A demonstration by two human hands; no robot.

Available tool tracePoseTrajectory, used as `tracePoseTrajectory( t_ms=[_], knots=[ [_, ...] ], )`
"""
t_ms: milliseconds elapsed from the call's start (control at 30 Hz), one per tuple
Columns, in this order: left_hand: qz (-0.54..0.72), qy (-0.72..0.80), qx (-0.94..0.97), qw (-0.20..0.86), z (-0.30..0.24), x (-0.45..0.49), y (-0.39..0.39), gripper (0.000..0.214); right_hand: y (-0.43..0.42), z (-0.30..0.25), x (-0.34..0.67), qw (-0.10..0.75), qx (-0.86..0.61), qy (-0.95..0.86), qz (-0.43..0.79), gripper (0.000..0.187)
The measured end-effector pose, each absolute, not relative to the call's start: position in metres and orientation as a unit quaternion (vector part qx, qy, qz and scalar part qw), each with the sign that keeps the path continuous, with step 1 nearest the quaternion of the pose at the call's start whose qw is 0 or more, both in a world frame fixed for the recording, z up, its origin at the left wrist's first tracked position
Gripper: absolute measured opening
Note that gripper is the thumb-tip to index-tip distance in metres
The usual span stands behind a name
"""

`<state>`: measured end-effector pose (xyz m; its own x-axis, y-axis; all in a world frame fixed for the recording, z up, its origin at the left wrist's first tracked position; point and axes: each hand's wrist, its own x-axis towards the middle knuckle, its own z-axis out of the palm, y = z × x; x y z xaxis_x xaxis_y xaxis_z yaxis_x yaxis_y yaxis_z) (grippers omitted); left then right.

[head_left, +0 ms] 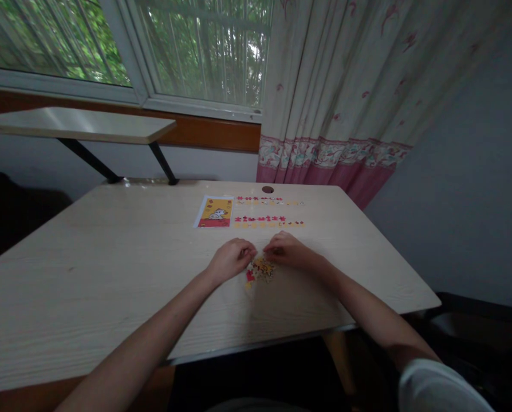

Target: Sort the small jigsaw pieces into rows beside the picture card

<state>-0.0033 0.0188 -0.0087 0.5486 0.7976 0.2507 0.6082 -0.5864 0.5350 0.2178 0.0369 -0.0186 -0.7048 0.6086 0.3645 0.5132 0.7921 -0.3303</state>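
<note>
A small pile of jigsaw puzzle pieces [262,268], mostly yellow with some red, lies on the table in front of me. My left hand [231,258] is at the pile's left far edge, fingers curled and tips pinched together. Across a narrow gap, my right hand [289,250] is closed the same way over the pile's right far side. Whatever either set of fingertips holds is too small to make out. Beyond my hands, red pieces [260,218] and yellow pieces [256,225] are laid out in rows. Left of them lies a picture sheet [216,212] with a white cartoon animal on yellow and red.
The pale wooden table [110,274] has a round cable hole [267,189] near its far edge. A raised shelf [79,124] on black brackets stands at the far left. Behind are a window [204,51] and a patterned curtain [325,86].
</note>
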Motion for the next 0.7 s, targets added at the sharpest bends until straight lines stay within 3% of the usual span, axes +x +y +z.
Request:
tracePoseTrajectory(
  t_ms=[433, 700],
  knots=[
    [0.277, 0.391, 0.839, 0.258, -0.008, 0.001, 0.016, 0.017, 0.021, -0.016, 0.203, 0.383, -0.361, -0.834, 0.169, 0.010],
    [0.354, 0.410, 0.709, 0.451, -0.017, 0.006, 0.020, 0.032, 0.018, -0.015, 0.197, 0.456, -0.351, -0.775, 0.262, 0.025]
  ],
)
